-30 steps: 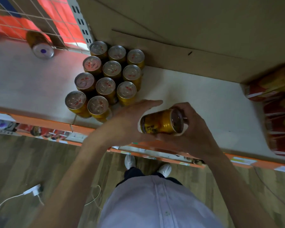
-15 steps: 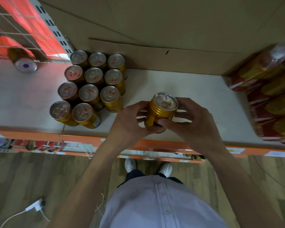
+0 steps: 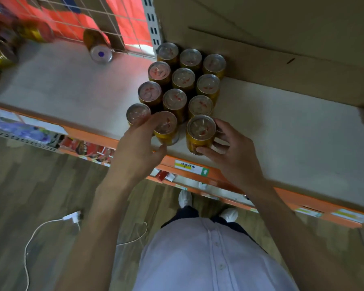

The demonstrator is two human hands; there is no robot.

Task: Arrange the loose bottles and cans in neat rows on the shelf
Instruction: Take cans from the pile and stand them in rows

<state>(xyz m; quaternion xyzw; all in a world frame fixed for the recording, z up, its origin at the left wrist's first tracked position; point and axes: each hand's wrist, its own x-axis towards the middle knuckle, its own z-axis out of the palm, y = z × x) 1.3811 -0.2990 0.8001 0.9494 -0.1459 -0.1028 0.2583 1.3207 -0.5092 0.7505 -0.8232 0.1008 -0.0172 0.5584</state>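
The right grip [image 3: 233, 156] is clamped round the front-right can [image 3: 201, 131], upright on the shelf [image 3: 282, 133]. The left grip [image 3: 135, 150] clasps the neighbouring can [image 3: 166, 128] just beside it.

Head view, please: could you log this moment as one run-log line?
right hand grips upright gold can, front row | left hand grips neighbouring can | loose can lies by wire grid

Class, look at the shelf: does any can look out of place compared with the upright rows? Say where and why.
Yes. One gold can lies on its side at the back left by the wire grid, apart from the upright rows. More cans at the far left edge look jumbled, though blurred.
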